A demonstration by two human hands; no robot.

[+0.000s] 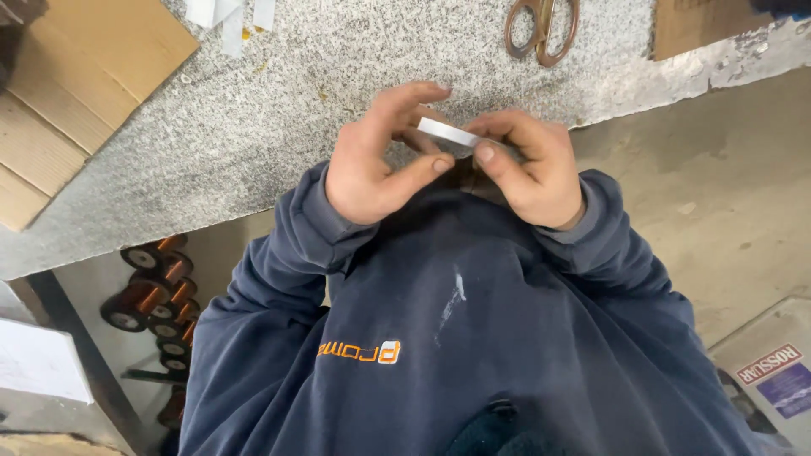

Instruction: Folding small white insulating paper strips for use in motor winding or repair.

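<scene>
Both my hands meet close to my chest, just over the near edge of a grey speckled stone worktop (279,118). Between them is a small flat white strip (446,133), held at an angle. My left hand (380,156) pinches its left end with thumb below and fingers curled above. My right hand (528,165) grips its right end with thumb and forefinger. Dark blue sweatshirt sleeves cover both my arms.
Rusty scissors (542,29) lie at the worktop's far edge. Cardboard sheets (80,80) lie at the left, another cardboard piece (697,25) at the top right. White paper strips (230,17) lie at the top. Copper wire spools (152,295) sit under the bench. A printed box (773,371) stands on the floor.
</scene>
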